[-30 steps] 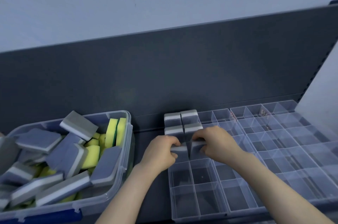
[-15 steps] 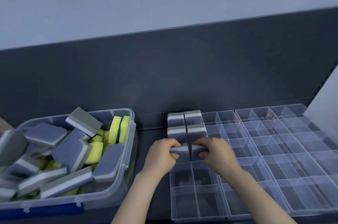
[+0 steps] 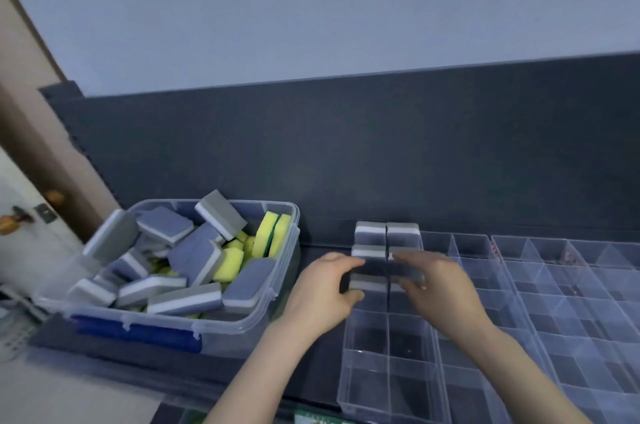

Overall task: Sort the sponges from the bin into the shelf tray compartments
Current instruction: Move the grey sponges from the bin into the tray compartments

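Now the tray [image 3: 384, 359] holds six sponges [image 3: 370, 232] — left hand [image 3: 322, 295] grips one, right hand [image 3: 440, 288] unclear.

Dim bluish light, motion blur, bowed edges

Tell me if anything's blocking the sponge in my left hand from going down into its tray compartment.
Nothing visible. The left hand holds the gray sponge already at its third-row compartment in the tray, just in front of the stored sponges. The right hand, blurred, covers the neighbouring compartment.
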A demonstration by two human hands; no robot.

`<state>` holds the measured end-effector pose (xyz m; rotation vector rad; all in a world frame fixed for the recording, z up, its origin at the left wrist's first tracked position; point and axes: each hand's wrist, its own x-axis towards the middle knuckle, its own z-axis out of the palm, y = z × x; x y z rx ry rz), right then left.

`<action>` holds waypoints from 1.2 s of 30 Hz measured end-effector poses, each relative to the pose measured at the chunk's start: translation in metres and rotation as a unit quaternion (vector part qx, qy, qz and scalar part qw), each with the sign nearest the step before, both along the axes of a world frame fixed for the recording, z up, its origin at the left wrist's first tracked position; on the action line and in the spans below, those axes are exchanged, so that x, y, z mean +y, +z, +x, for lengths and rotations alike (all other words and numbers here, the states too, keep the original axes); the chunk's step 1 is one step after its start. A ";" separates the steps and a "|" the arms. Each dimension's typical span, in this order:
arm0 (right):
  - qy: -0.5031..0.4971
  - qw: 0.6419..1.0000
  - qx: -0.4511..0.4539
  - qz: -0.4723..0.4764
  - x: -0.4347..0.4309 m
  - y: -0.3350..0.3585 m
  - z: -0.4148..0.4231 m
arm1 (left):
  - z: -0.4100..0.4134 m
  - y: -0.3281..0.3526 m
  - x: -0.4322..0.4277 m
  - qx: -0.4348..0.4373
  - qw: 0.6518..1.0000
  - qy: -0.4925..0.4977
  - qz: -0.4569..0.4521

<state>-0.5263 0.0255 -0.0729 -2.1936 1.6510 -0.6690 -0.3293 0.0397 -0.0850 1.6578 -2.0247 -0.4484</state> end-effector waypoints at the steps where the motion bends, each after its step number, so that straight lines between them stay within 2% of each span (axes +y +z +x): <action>1: 0.005 1.000 -0.015 -0.013 0.002 0.005 0.003 | 0.006 0.006 0.005 0.009 1.000 0.013 -0.021; 6: 0.063 0.997 -0.038 -0.022 0.005 0.018 0.028 | 0.046 0.029 0.024 0.016 0.995 0.079 -0.065; 10: 0.107 0.993 -0.044 -0.004 0.009 0.024 0.054 | 0.091 0.044 0.039 -0.020 0.990 0.124 -0.059; 18: 0.131 0.991 -0.028 -0.030 0.010 0.031 0.109 | 0.180 0.061 0.044 -0.048 0.983 0.175 -0.033; 25: 0.132 0.991 0.005 -0.032 0.011 0.039 0.169 | 0.243 0.065 0.023 -0.088 0.987 0.132 -0.004; 29: 0.118 0.992 0.036 -0.021 0.009 0.038 0.200 | 0.272 0.063 0.007 -0.066 0.993 0.093 -0.001; 36: 0.094 0.981 0.166 0.026 -0.008 0.029 0.245 | 0.302 0.053 -0.021 -0.070 0.998 -0.005 -0.001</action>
